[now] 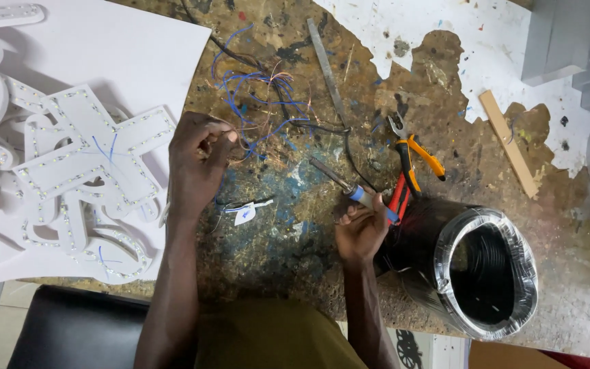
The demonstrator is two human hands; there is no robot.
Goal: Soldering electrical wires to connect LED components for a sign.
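Two bare hands work over a scarred, paint-flecked workbench [295, 225]. Closed fingers of the right hand [360, 229] wrap the blue handle of a soldering iron [346, 186], a slim tool with a grey metal shaft whose tip points up and to the left, hovering just above the bench. The left hand [198, 160] is curled nearly into a fist, thumb and fingertips pinched together on thin wire ends that run from a tangle of blue and copper wires [261, 96] lying just beyond it. Between the hands lies a small white scrap with a blue wire [246, 212]. Just beside the right hand sit orange-handled pliers [414, 160] and a coil of black cable [476, 270]. Left of the left hand, white sign letters studded with small lights [83, 164] are heaped on a white sheet [131, 48].
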